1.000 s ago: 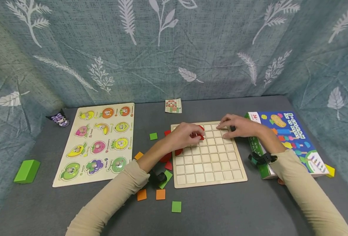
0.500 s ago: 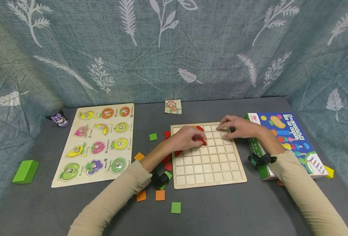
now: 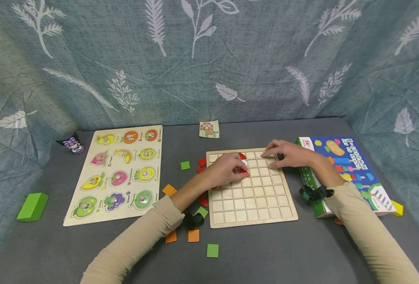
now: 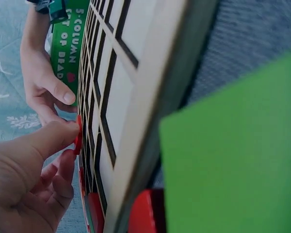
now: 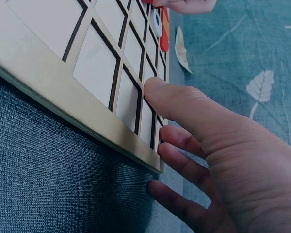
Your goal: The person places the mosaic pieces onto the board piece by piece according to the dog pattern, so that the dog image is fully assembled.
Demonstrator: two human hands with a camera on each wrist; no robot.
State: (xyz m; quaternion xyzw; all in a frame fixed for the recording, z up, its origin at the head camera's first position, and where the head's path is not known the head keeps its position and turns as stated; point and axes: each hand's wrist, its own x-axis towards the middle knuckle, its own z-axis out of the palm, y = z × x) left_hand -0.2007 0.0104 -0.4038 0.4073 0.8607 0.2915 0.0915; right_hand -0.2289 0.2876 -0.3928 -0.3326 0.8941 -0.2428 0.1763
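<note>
My left hand pinches a red tile between thumb and fingers, over the upper part of a wooden grid board. Just beyond those fingers, a white-marked tile and a red one sit in the board's cells; the hand hides other cells to the left. The right hand rests at the board's far right corner, its thumb on the grid and its fingers loosely bent along the far edge, holding nothing.
Loose red, orange and green tiles lie left of and before the board. A small picture card is behind it. A fruit puzzle board, green block and figurine stand left. A blue box lies under the right forearm.
My left hand has shifted slightly toward me with the red tile, and the white-marked tile behind it now shows. The right hand stays at the board's corner.
</note>
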